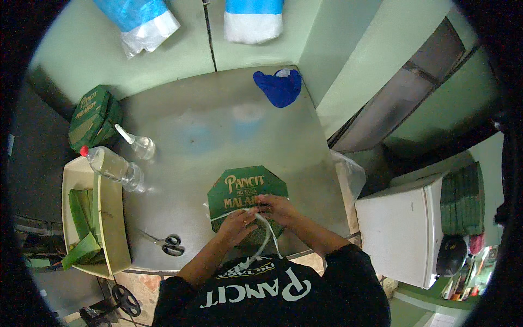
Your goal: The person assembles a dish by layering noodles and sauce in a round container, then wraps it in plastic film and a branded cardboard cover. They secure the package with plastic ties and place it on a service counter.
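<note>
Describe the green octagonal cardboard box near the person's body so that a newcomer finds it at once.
Find the grey metal table, then its near edge, right of the black-handled metal scissors. There lies the green octagonal cardboard box. Unlike the green packaging at the far left, it has white string across it and the left hand and right hand over it.

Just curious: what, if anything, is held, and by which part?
Left hand and right hand seem to pinch the white strap where its loose tails begin.
</note>
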The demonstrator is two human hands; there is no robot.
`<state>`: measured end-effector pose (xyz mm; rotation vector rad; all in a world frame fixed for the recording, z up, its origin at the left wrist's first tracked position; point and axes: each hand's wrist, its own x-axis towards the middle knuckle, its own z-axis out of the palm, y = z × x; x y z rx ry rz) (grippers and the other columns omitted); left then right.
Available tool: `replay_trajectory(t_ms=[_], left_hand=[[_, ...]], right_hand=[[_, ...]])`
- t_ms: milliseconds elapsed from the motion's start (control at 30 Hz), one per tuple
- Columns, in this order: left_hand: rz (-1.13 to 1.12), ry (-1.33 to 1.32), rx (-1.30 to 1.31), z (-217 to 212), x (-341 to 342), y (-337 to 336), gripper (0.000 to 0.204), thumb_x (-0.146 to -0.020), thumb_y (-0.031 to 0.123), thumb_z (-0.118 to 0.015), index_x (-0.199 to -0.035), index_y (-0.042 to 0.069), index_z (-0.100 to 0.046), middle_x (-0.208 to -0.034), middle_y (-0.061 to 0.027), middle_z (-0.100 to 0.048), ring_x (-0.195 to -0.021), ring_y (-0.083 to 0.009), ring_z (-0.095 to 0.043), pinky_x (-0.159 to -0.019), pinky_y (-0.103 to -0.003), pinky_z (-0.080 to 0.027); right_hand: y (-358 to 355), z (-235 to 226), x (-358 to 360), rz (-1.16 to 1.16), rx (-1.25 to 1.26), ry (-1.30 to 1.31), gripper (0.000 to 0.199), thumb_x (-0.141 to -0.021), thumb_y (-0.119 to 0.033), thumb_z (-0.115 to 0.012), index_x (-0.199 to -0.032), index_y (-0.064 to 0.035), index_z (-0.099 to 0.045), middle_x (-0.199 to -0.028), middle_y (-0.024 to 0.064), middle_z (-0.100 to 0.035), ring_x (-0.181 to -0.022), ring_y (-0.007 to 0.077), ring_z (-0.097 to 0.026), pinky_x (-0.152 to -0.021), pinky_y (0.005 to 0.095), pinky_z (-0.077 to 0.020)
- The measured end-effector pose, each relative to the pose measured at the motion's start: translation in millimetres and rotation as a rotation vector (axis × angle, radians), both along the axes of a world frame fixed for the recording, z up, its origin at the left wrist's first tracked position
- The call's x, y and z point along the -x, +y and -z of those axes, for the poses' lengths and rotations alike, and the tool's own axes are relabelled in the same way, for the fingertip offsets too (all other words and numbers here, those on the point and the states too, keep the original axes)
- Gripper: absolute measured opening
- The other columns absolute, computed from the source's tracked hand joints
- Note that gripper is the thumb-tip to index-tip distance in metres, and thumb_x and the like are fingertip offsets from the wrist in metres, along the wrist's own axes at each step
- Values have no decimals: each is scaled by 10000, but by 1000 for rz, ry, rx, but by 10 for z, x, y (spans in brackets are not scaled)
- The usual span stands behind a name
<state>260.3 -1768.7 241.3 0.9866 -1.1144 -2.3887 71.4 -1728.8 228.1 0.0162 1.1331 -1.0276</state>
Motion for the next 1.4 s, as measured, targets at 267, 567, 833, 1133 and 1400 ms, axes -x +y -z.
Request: replay_trajectory(t_ms=[267, 567, 833, 1133, 1400], left_hand=[[-132, -140, -228, 224, 103, -185, 186, -880, 181, -640, -981, 25, -623, -756, 15, -555, -566, -59, -452, -502, -200, -373], [5, -607, 255, 102, -1281, -485, 425, -818, 228, -711, -1185, 46, -598, -643, -9, -549, -456, -71, -432, -407, -236, -343], [-226, -833, 788, 670, -1082, 66, 286, -867, 259, -609, -977, 5, -682, -730, -175, -655, -635, -268, -632, -615, -374, -488], [-222, -1003, 922, 584, -785, -354, 277, -865, 267, -591, -841, 6, -679, -790, -229, -641, -728, -370, -640, -650, -411, -490], [3, -1207, 1111, 751, -884, -382, 184, -885, 183, -499, -911, 51, -625, -788, -244, -631, -761, -428, -621, -689, -509, -496]], right_hand=[[16, -146, 363, -638, 148, 180, 329, -889, -276, -619, -1153, -79, -637, -928, 74, -665, -681, 153, -610, -528, 310, -483], [-25, -100, 1725, -713, 688, 1494, 199, -842, -223, -595, -905, -45, -657, -814, 147, -626, -721, 310, -594, -632, 412, -443], [357, -232, 1473, -314, 286, 861, 329, -949, -357, -490, -781, -80, -549, -636, 32, -483, -576, 161, -457, -534, 304, -379], [123, -616, 581, -16, 1004, -623, 289, -983, -314, -449, -927, -79, -608, -609, -12, -323, -540, 115, -312, -490, 244, -275], [-951, -818, 803, -353, 1049, 1950, 201, -922, -215, -500, -907, -68, -635, -701, 125, -597, -615, 305, -600, -577, 469, -462]])
